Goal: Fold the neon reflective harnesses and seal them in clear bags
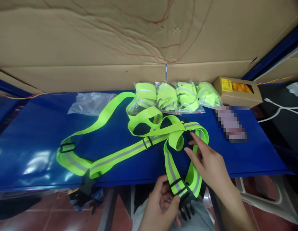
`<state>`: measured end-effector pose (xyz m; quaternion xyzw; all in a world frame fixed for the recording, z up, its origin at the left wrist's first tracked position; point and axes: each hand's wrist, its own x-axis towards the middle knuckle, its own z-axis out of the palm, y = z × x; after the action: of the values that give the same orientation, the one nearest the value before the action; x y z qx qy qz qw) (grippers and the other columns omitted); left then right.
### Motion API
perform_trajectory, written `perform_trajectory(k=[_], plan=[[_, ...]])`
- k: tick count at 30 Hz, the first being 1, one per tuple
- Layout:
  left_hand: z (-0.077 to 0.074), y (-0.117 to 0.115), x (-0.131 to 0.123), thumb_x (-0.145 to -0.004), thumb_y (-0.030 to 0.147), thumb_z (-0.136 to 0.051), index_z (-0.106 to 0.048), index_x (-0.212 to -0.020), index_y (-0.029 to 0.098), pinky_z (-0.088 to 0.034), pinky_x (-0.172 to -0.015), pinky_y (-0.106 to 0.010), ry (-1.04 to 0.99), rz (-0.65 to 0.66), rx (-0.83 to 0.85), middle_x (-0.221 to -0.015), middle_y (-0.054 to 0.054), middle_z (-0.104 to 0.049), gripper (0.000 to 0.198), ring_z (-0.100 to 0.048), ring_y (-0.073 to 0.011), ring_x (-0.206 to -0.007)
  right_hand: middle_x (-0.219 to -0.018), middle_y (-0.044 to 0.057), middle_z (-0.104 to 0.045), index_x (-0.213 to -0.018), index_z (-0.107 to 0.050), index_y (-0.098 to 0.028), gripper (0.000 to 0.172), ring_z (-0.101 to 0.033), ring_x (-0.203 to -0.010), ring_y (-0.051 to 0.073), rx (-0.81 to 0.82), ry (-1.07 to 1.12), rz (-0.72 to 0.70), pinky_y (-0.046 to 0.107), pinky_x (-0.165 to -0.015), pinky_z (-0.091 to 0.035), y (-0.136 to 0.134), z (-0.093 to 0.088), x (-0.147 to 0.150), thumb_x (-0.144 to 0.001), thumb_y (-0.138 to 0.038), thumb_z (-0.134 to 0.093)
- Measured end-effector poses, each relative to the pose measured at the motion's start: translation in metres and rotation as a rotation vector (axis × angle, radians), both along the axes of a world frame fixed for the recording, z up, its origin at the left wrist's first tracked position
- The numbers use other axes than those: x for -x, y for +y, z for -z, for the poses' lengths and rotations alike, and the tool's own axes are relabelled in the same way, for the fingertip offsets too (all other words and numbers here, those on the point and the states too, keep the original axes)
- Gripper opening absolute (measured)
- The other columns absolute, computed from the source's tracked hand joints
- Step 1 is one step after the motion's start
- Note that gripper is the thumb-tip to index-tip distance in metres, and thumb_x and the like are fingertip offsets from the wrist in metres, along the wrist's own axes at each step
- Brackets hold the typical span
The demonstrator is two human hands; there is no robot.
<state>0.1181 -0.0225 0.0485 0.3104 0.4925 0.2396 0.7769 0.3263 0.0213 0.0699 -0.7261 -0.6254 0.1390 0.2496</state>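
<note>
A neon-yellow reflective strap [125, 154] with a grey stripe lies in loose loops on the blue table. Black sliders [147, 142] sit along it, and a black buckle [87, 184] hangs over the front edge at left. At the near edge, my left hand [162, 203] has its fingers curled and its thumb against the strap end, beside a black pronged buckle [186, 200]. My right hand [209, 162] is over the strap's right loop, thumb and index finger apart. Its other fingers are partly hidden behind the hand.
Several clear bags of folded neon straps [167, 96] line the back. An empty clear bag [88, 103] lies at left. On the right are a cardboard box [237, 91], a blurred-out phone-like object [232, 123] and a white cable [274, 112]. A cardboard wall [91, 73] stands behind.
</note>
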Motion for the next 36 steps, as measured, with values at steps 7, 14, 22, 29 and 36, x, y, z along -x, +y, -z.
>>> perform_trajectory(k=[7, 14, 22, 29, 36], plan=[[0.006, -0.008, 0.004, -0.088, 0.049, -0.070, -0.046, -0.131, 0.023, -0.052, -0.044, -0.016, 0.013, 0.138, -0.073, -0.118, -0.011, -0.066, 0.056, -0.066, -0.0128, -0.072, -0.091, 0.005, -0.076, -0.167, -0.022, -0.029, 0.070, -0.066, -0.058, 0.020, 0.029, -0.006, 0.001, 0.032, -0.052, -0.047, 0.013, -0.016, -0.001, -0.105, -0.050, -0.048], [0.010, -0.010, 0.003, -0.088, 0.045, -0.071, -0.050, -0.126, 0.023, -0.049, -0.042, -0.015, 0.012, 0.162, -0.105, -0.112, -0.009, -0.066, 0.048, -0.064, -0.0116, -0.069, -0.073, 0.005, -0.072, -0.152, -0.051, -0.023, 0.068, -0.067, -0.058, 0.024, 0.077, 0.016, 0.028, 0.035, -0.055, -0.048, 0.025, -0.022, 0.009, -0.097, -0.062, -0.057], [0.011, -0.004, 0.016, -0.088, 0.038, -0.069, -0.051, -0.123, 0.024, -0.047, -0.043, -0.014, 0.056, 0.238, -0.154, -0.102, -0.005, -0.068, 0.042, -0.059, -0.0096, -0.060, -0.101, 0.002, -0.070, -0.129, -0.057, -0.027, 0.054, -0.057, -0.052, 0.010, 0.040, 0.765, 0.132, 0.024, -0.044, -0.043, 0.054, -0.030, -0.017, -0.082, -0.041, -0.078], [0.010, 0.002, 0.020, -0.086, 0.036, -0.070, -0.053, -0.123, 0.024, -0.044, -0.048, -0.016, 0.139, 0.361, -0.234, -0.086, -0.002, -0.069, 0.043, -0.059, -0.0117, -0.060, -0.060, -0.009, -0.034, -0.097, -0.054, -0.024, 0.030, -0.023, -0.046, 0.008, 0.107, 1.408, 0.229, 0.019, -0.041, -0.021, 0.083, -0.052, -0.036, -0.069, -0.019, -0.064], [0.007, 0.011, 0.027, -0.087, 0.032, -0.065, -0.060, -0.125, 0.022, -0.046, -0.058, -0.020, 0.176, 0.461, -0.339, -0.090, -0.004, -0.072, 0.039, -0.066, -0.0151, -0.069, -0.068, -0.006, -0.034, -0.112, -0.066, -0.027, 0.034, -0.024, -0.054, 0.010, 0.096, 1.252, 0.124, 0.023, -0.047, -0.026, 0.079, -0.055, -0.035, -0.082, -0.040, -0.072]])
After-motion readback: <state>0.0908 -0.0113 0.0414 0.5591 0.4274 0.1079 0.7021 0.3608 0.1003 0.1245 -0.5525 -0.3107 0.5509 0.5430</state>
